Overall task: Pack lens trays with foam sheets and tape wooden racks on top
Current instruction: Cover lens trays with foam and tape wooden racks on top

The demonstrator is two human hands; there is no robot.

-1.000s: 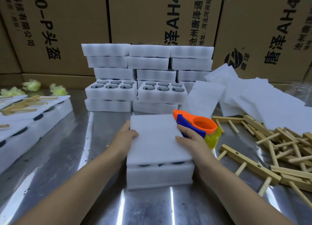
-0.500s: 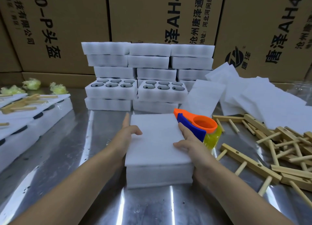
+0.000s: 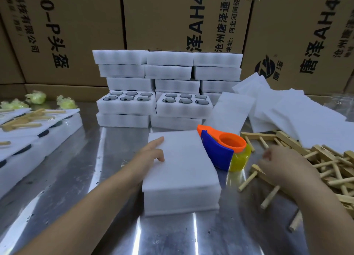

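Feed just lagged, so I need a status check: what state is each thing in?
foam sheet: lies flat on the front tray.
front tray: covered, no rack on top.
left hand: open, fingers on the foam sheet.
right hand: over the wooden racks, grip blurred.
tape dispenser: set down, untouched.

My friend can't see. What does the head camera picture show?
A person's left hand rests on a white foam sheet covering a tray on a metal table, while the right hand reaches into a pile of wooden racks. An orange and blue tape dispenser sits between them, with stacked foam trays behind.
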